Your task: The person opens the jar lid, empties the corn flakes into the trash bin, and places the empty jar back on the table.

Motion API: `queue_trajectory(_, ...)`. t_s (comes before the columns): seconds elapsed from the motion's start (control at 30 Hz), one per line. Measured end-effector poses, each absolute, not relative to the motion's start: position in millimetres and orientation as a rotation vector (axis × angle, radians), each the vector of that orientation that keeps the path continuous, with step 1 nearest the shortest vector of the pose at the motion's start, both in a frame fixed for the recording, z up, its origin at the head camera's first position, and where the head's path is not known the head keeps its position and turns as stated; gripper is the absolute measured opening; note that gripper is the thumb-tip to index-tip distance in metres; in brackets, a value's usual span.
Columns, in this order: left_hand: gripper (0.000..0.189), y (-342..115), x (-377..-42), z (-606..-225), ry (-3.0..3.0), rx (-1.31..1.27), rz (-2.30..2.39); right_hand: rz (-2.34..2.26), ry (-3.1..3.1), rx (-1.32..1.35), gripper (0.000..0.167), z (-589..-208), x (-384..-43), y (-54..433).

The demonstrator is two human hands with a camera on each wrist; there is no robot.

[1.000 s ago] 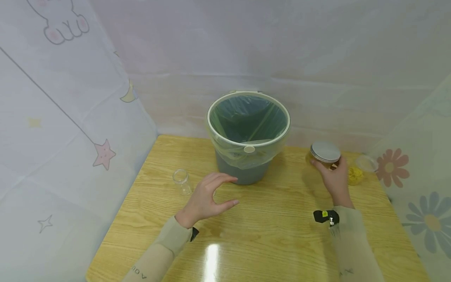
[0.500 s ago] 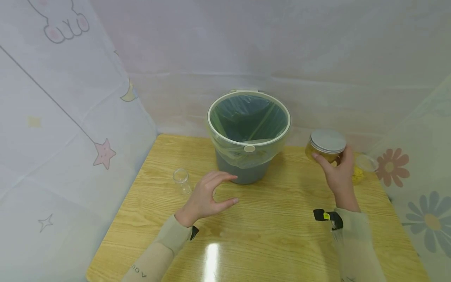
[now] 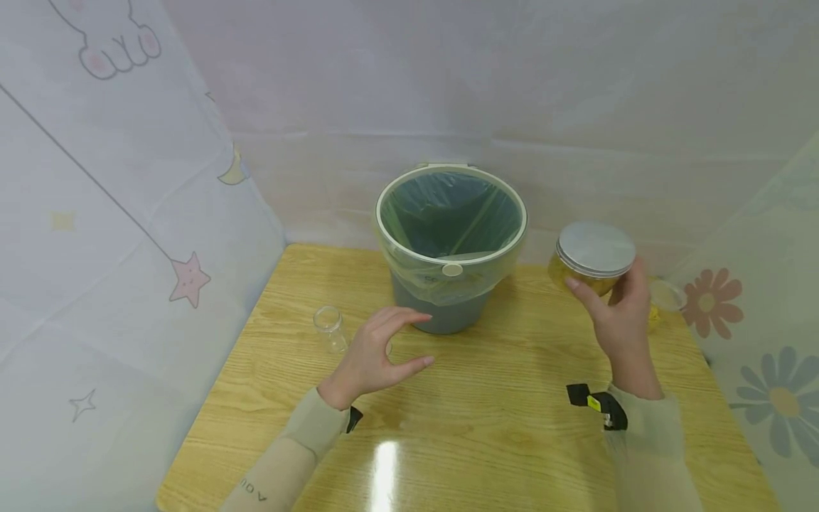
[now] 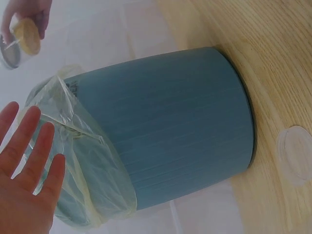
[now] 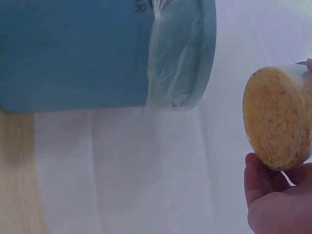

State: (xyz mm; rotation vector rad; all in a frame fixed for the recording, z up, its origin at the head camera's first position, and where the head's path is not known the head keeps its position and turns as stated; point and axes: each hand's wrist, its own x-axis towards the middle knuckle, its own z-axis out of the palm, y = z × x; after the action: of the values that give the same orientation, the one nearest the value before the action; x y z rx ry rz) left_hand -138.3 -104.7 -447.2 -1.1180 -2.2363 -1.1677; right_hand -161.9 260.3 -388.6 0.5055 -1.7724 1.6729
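Note:
A clear jar (image 3: pixel 596 247) with a flat silver lid is gripped by my right hand (image 3: pixel 621 331), thumb in front and fingers round the far side. It is held raised, right of the bin. Through its base, the right wrist view shows yellow flakes inside the jar (image 5: pixel 275 119). My left hand (image 3: pixel 371 355) hovers in front of the bin, thumb and fingers spread apart and holding nothing. Its straight fingers (image 4: pixel 36 146) overlap the bag-lined rim in the left wrist view. The grey-blue bin (image 3: pixel 441 313) stands upright, its mouth uncovered and lined with a thin clear bag (image 3: pixel 441 281).
Left of my left hand is a small clear glass jar (image 3: pixel 330 334). A clear round lid (image 4: pixel 295 155) lies near the bin's foot, mostly hidden by my hand in the head view. Behind my right wrist sit something yellow (image 3: pixel 654 316) and a clear round piece (image 3: pixel 667 295).
My right hand has lifted the silver-lidded jar up and toward the camera, away from the tabletop. The yellow thing behind it is now more covered. My left hand has stayed put.

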Motion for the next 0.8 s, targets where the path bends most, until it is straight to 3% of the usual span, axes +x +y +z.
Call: queue_trajectory(0.8,0.058,-99.6,-142.7,-432.7,-2.121,-1.117,-1.207,1.880,-1.718,0.831,0.081,-369.3,-129.2,211.0)
